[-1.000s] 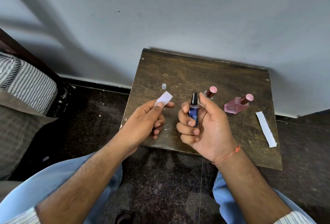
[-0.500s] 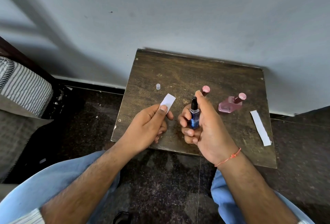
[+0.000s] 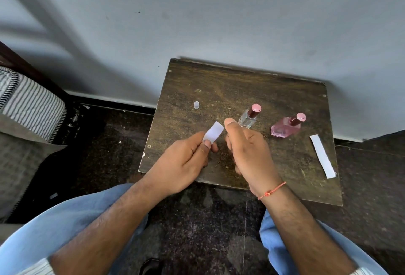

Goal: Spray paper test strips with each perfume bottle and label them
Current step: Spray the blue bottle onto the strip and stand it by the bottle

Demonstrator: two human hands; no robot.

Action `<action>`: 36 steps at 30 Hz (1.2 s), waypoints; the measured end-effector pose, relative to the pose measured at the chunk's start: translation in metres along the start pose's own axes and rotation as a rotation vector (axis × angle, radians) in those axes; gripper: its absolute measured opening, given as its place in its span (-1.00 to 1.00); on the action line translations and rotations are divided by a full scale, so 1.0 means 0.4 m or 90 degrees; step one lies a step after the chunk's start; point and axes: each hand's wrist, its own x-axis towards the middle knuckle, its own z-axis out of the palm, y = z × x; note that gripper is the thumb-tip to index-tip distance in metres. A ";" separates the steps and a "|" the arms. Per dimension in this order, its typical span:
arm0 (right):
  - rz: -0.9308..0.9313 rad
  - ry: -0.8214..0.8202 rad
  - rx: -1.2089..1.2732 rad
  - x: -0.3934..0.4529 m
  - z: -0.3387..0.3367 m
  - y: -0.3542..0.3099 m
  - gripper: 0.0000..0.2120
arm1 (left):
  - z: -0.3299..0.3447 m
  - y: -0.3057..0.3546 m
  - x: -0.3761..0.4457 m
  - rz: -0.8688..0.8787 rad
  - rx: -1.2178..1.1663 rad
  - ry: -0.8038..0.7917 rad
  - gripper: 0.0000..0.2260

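Holding the short paper strip (image 3: 213, 132) pinched between the thumb and forefinger of my left hand (image 3: 182, 163), I keep it at the centre of the frame, its free end tilted up and right toward my right hand (image 3: 247, 154). My right hand is curled, thumb pointing up and just beside the strip's tip; from this angle the back of the hand hides whatever is inside it, so I cannot tell here whether the fingers are clamped on a bottle. To spray well, I judge the nozzle should face the free end of the strip, a little apart from it, with my left fingers kept low on the paper so they stay dry, and one short press should do.

On the wooden table (image 3: 219, 90), right of centre, the clear bottle (image 3: 248, 119) and the pink bottle (image 3: 285, 129) both stand capped. A small clear cap (image 3: 196, 104) sits alone toward the table's upper left, and a long blank strip (image 3: 322, 155) lies near its right edge.

Compared with half a second ago, the blue bottle that showed between my right fingers is now out of sight behind the hand, which has turned inward and closed in on the strip, and the strip has risen slightly toward it
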 end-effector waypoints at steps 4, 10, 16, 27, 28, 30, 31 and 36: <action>-0.021 0.020 -0.046 0.005 0.003 0.009 -0.34 | -0.002 -0.005 -0.002 0.014 0.012 -0.015 -0.74; -0.039 0.009 -0.061 0.006 0.006 0.013 -0.37 | -0.007 0.003 -0.001 -0.012 -0.017 0.007 -0.73; -0.064 0.017 -0.097 0.003 0.007 0.008 -0.33 | -0.006 0.013 0.002 -0.029 -0.043 0.013 -0.73; -0.045 -0.011 -0.080 0.001 0.006 0.005 -0.40 | -0.008 0.016 0.000 -0.032 -0.051 0.012 -0.73; -0.045 -0.011 -0.084 0.001 0.005 0.004 -0.39 | -0.007 0.016 0.000 -0.034 -0.053 0.011 -0.73; -0.043 -0.012 -0.087 0.000 0.005 0.003 -0.37 | -0.007 0.013 0.000 -0.035 -0.052 0.010 -0.73; -0.037 -0.015 -0.079 0.000 0.005 0.002 -0.34 | -0.006 0.012 0.001 -0.033 -0.051 0.009 -0.73; 0.061 -0.059 0.105 -0.003 0.000 -0.016 -0.31 | -0.007 0.012 0.003 -0.030 -0.053 0.010 -0.74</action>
